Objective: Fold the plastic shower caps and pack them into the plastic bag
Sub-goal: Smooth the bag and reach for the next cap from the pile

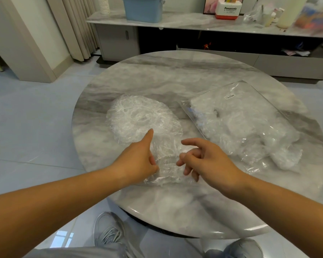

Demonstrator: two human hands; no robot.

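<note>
Shower cap (142, 118) of clear crinkled plastic lies on a round marble desk (175, 75). It stretches from the centre toward 6 o'clock, where its near edge sits between two bare hands. Left grip (138, 159), at 7 o'clock, has the forefinger straight and the other fingers curled onto that edge. Right grip (205, 159), at 5 o'clock, has the forefinger out and the rest half curled over the cap; whether it holds the film cannot be told. At 3 o'clock lies a clear plastic bag (241, 112) stuffed with more caps (287, 157), some spilling from its near end. Beyond, at 12 o'clock, a low cabinet (175, 21) carries a blue bin (144, 10).
</note>
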